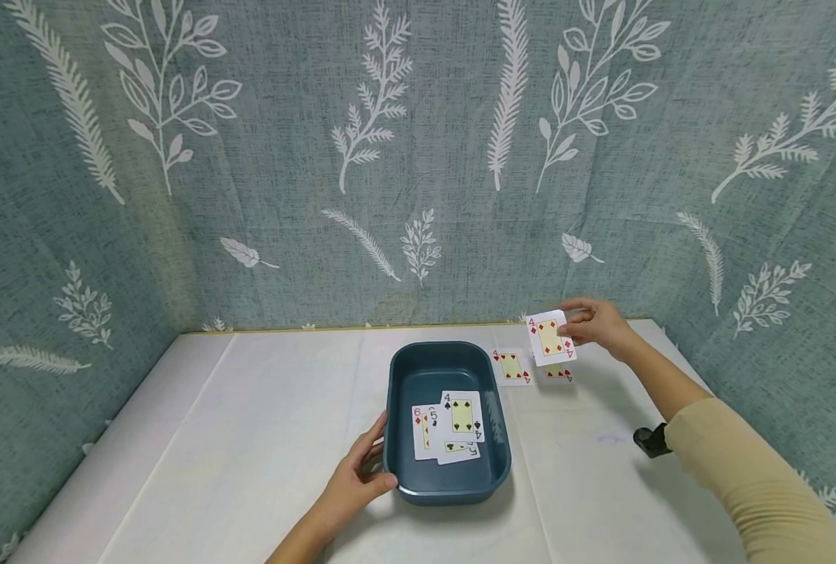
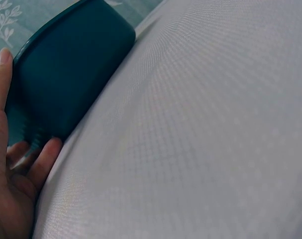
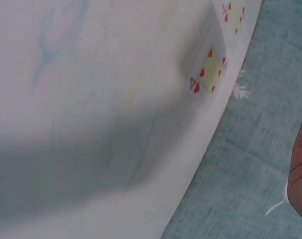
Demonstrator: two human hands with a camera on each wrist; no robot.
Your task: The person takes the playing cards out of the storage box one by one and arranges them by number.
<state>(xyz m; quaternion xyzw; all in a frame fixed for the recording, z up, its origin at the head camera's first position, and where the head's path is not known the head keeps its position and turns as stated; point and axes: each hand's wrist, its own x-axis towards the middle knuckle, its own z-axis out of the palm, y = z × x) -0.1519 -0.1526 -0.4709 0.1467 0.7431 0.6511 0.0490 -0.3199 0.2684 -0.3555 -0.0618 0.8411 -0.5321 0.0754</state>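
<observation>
A dark teal plastic bin (image 1: 453,497) stands on the white table. My left hand (image 1: 357,474) rests against its left wall, thumb at the near corner and fingers along the side; in the left wrist view that hand (image 2: 16,164) touches the bin's outer wall (image 2: 76,64). Inside the bin lie overlapping playing cards, a four of spades (image 1: 463,417) on top and a six of diamonds (image 1: 419,439) at the left. My right hand (image 1: 601,323) pinches a four of diamonds (image 1: 550,337) by its right edge, held above the table.
Right of the bin lies a face-up four of hearts card (image 1: 512,367). Beside it, a red-suited card (image 1: 559,374) is partly hidden under the raised card. Patterned grey-green cloth (image 1: 418,235) stands behind the table's far edge. A black device (image 1: 652,440) sits at my right wrist.
</observation>
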